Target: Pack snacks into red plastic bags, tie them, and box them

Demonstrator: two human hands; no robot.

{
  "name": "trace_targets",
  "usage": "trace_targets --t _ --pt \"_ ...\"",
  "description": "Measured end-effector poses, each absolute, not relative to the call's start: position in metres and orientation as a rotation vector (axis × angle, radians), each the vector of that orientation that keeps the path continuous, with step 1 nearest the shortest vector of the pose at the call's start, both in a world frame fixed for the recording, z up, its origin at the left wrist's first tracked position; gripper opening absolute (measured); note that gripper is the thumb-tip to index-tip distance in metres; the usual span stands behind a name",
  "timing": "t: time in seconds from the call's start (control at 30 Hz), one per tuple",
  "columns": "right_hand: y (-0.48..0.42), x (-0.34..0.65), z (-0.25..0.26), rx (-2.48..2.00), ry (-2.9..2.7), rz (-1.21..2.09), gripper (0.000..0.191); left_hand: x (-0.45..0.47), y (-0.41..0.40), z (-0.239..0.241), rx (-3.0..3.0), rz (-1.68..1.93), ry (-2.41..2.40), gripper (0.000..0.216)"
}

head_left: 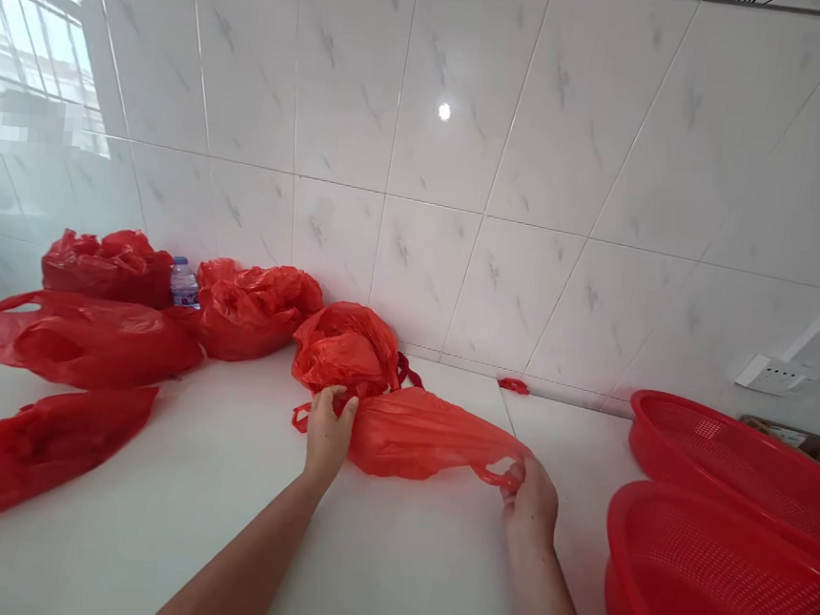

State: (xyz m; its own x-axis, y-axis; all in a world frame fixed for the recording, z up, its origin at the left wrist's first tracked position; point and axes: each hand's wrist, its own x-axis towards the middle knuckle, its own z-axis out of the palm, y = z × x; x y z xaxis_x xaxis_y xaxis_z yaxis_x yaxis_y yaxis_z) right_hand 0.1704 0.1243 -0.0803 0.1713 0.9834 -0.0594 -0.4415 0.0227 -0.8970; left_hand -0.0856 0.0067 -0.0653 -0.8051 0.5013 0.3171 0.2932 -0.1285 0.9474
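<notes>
White table against a tiled wall, viewed from above. Six red plastic bags are visible. At far left, two flat bags lie on the table: one near the front edge, one behind it. Behind these, two stuffed bags stand at the wall, the first and the second, with one small water bottle between them. At centre, a fifth bunched bag sits just behind the sixth, the stretched bag, which lies flat between both hands. The left hand grips its left end, fingers curled over the plastic. The right hand pinches its handle loop at the right end. One red scrap lies near the wall. At right, two red mesh baskets: rear and front.
</notes>
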Motion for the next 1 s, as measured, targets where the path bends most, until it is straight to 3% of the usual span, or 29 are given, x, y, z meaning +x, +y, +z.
trace_targets --t 0.07,0.17,0.3,0.33,0.5,0.67,0.8,0.9,1.0 --pt "0.122 0.166 -0.081 -0.985 -0.723 1.271 0.008 -0.072 0.001 -0.069 1.258 1.996 2.155 0.023" --pt "0.118 0.16 -0.08 -0.992 -0.756 1.296 0.017 -0.043 0.002 -0.078 1.799 1.625 2.171 0.024" --pt "0.11 0.157 -0.079 -0.842 -1.002 1.489 0.034 -0.013 0.026 -0.091 1.89 1.393 2.259 0.068" --pt "0.108 0.158 -0.078 -0.784 -1.082 1.552 0.036 -0.011 0.034 -0.092 1.857 1.396 2.318 0.07" --pt "0.111 0.171 -0.074 -0.699 -1.133 1.681 0.038 -0.025 0.055 -0.085 1.801 1.352 2.478 0.037" --pt "0.124 0.189 -0.071 -0.903 -0.818 1.383 0.039 -0.046 0.038 -0.076 1.94 1.562 2.506 0.051" --pt "0.128 0.196 -0.074 -1.196 -0.901 1.024 0.037 -0.052 0.026 -0.075 1.812 1.74 2.409 0.037" --pt "0.119 0.189 -0.071 -1.314 -1.167 0.523 0.041 -0.047 0.025 -0.078 1.557 1.782 2.167 0.028" --pt "0.101 0.173 -0.062 -1.234 -1.377 -0.057 0.041 -0.038 0.027 -0.079 1.262 1.872 1.973 0.032"
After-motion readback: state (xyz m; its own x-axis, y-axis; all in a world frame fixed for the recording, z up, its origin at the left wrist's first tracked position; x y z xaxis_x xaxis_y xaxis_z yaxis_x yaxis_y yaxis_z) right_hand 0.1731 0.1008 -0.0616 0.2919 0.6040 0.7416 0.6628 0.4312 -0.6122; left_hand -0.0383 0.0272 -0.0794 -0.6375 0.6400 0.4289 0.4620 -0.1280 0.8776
